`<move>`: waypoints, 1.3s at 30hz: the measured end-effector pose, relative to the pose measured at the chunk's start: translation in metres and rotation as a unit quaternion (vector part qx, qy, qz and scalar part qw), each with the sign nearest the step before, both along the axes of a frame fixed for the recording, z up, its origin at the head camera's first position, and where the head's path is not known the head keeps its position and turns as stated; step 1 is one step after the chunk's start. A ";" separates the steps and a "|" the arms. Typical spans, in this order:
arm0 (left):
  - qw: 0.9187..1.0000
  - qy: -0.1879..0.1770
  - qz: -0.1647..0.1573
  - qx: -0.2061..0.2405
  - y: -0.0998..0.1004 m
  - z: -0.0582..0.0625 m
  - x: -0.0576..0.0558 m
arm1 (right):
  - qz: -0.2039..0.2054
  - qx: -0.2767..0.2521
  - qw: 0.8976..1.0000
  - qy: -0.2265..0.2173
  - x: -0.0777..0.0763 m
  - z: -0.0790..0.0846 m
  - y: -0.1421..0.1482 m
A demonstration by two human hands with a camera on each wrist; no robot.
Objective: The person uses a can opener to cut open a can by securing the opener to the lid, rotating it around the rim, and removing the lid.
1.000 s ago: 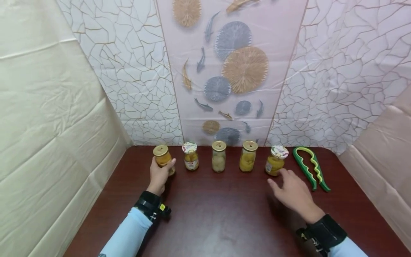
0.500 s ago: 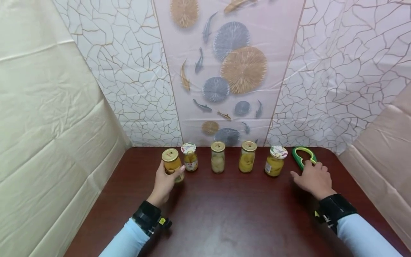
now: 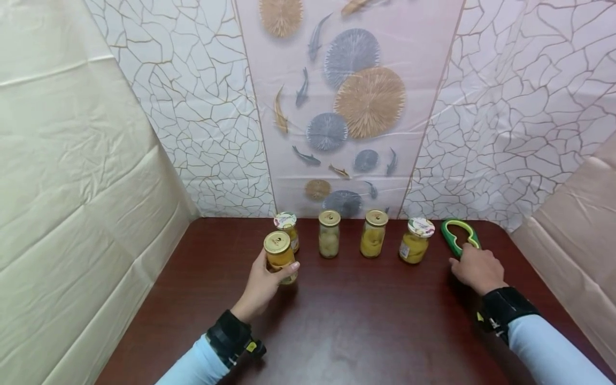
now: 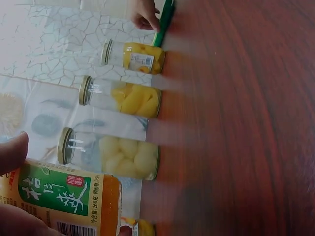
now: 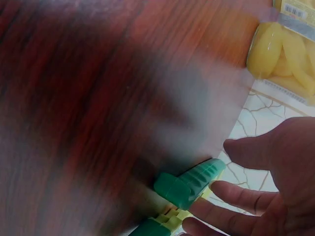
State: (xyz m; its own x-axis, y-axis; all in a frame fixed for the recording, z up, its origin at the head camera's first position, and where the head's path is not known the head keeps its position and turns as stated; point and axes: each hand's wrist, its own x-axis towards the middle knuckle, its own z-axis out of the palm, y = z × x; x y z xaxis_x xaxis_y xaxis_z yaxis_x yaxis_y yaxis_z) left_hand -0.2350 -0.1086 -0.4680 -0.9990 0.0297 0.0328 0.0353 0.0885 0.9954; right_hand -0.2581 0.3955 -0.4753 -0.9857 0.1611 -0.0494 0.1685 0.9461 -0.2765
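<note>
A glass jar of orange fruit (image 3: pixel 280 256) with a gold lid is held by my left hand (image 3: pixel 260 289), thumb and fingers around its sides. In the left wrist view its green label (image 4: pixel 54 191) faces the camera, and its base looks raised off the table. My right hand (image 3: pixel 478 270) is over the handles of a green jar opener (image 3: pixel 448 239) lying at the far right. In the right wrist view, the fingers (image 5: pixel 236 196) are at the opener's handle end (image 5: pixel 197 179), while the thumb (image 5: pixel 251 150) stays apart from it. Whether the fingers press on it I cannot tell.
Behind the held jar stands a jar with a patterned lid (image 3: pixel 285 220), partly hidden. Rightward in a row are a jar of pale fruit (image 3: pixel 329 240), a gold-lidded jar of yellow fruit (image 3: pixel 372 240) and another patterned-lid jar (image 3: pixel 414 247). The dark red table (image 3: pixel 337 331) meets cloth-covered walls.
My left hand has brought the orange fruit jar right and nearer from the row's left end. My right hand has moved right, from beside the last jar to the jar opener.
</note>
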 end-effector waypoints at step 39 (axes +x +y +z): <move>0.999 -0.009 0.038 0.034 0.002 0.005 0.008 | -0.008 0.001 1.000 -0.004 -0.009 -0.020 0.027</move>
State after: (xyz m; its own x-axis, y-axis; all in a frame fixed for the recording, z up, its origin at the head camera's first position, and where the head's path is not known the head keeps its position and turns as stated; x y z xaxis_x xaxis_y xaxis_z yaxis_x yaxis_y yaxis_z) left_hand -0.2265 -0.1068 -0.4634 -0.9988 -0.0473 0.0142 0.0132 0.0224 0.9997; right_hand -0.2671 0.4227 -0.4956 -0.9826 0.1768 -0.0565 0.1856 0.9437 -0.2740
